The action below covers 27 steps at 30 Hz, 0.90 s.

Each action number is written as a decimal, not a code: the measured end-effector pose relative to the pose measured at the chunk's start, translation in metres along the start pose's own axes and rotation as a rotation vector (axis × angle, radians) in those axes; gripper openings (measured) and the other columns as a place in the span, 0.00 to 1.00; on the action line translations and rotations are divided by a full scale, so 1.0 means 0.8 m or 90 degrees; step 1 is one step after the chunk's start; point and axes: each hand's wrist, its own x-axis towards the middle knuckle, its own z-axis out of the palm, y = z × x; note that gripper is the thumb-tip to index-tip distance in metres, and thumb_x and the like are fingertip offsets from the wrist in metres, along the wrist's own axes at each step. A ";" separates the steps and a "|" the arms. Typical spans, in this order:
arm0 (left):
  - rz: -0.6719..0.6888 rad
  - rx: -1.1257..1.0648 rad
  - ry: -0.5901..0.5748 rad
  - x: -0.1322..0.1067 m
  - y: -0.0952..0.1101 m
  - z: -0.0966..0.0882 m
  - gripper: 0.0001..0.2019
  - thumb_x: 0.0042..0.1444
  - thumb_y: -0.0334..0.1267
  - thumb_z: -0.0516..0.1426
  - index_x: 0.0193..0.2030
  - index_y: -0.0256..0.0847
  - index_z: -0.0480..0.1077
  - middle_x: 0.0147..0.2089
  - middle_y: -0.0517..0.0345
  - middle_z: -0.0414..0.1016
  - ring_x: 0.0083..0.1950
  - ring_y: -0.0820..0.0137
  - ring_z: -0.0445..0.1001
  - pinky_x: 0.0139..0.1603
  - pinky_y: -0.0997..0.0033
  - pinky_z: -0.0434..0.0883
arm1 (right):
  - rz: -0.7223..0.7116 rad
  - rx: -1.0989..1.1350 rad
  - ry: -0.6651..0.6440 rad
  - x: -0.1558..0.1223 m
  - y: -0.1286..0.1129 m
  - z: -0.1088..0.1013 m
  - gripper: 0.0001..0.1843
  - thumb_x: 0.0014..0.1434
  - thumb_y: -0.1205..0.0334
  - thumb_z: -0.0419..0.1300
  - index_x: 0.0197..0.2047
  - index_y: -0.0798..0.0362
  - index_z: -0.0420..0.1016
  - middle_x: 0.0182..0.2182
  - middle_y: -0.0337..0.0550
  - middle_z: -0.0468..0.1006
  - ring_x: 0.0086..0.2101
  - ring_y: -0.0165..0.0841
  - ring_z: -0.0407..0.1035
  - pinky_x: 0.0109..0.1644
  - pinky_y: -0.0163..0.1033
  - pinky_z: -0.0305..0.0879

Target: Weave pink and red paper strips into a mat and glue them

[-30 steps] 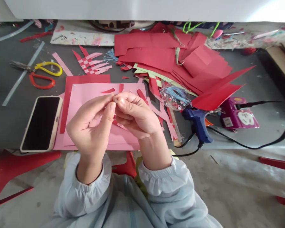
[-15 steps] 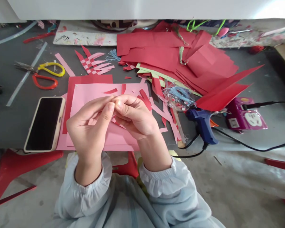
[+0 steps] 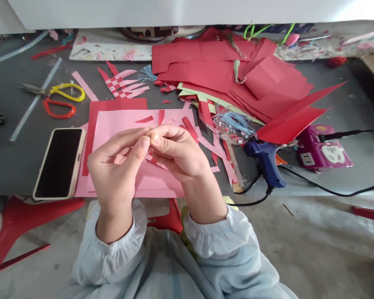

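My left hand (image 3: pixel 115 162) and my right hand (image 3: pixel 182 153) meet at the fingertips above the pink paper sheets (image 3: pixel 124 120). Both are closed in a pinch, thumbs against forefingers. Whatever lies between the tips is too small or too hidden to make out. Beneath my hands, part of a red-and-pink checkered paper piece (image 3: pixel 157 161) shows, mostly covered by the fingers. Small red paper scraps (image 3: pixel 144 119) lie on the pink sheet just beyond. A red sheet (image 3: pixel 93 124) sticks out from under the pink one at the left.
Left of the sheets lie a phone (image 3: pixel 58 164) and yellow-and-red-handled scissors (image 3: pixel 62 93). A woven paper piece (image 3: pixel 122 83) is farther back. Red paper (image 3: pixel 199 77) is piled behind. At right are a blue glue gun (image 3: pixel 266 162), blue tassels (image 3: pixel 235 122) and a purple power socket (image 3: pixel 324 149).
The hands keep the same pinch in nearly the same place. The whole view has shifted slightly.
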 end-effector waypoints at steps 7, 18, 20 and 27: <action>-0.016 0.015 0.005 -0.001 0.002 0.000 0.04 0.57 0.42 0.67 0.39 0.52 0.83 0.40 0.60 0.85 0.38 0.67 0.83 0.37 0.66 0.83 | -0.019 -0.023 0.011 -0.003 0.001 -0.005 0.11 0.44 0.52 0.78 0.27 0.47 0.83 0.21 0.37 0.76 0.18 0.23 0.53 0.18 0.35 0.42; -0.002 0.035 0.021 -0.001 0.004 0.002 0.03 0.57 0.38 0.67 0.39 0.50 0.83 0.40 0.60 0.85 0.37 0.69 0.83 0.37 0.69 0.82 | -0.048 -0.023 0.005 -0.007 -0.002 -0.004 0.08 0.50 0.55 0.76 0.28 0.49 0.84 0.21 0.34 0.76 0.17 0.19 0.55 0.18 0.30 0.47; -0.003 0.051 0.036 -0.002 0.005 0.002 0.03 0.57 0.38 0.67 0.38 0.50 0.83 0.39 0.61 0.85 0.35 0.71 0.83 0.36 0.70 0.82 | -0.060 -0.015 0.001 -0.007 -0.003 -0.001 0.07 0.51 0.56 0.75 0.28 0.49 0.85 0.20 0.34 0.76 0.18 0.18 0.57 0.20 0.28 0.52; -0.018 0.033 0.065 -0.002 0.006 0.007 0.04 0.58 0.36 0.66 0.39 0.46 0.83 0.39 0.59 0.85 0.33 0.72 0.83 0.33 0.71 0.83 | -0.094 -0.010 -0.040 -0.006 -0.006 0.004 0.06 0.51 0.58 0.75 0.29 0.50 0.85 0.21 0.34 0.78 0.24 0.24 0.71 0.31 0.32 0.72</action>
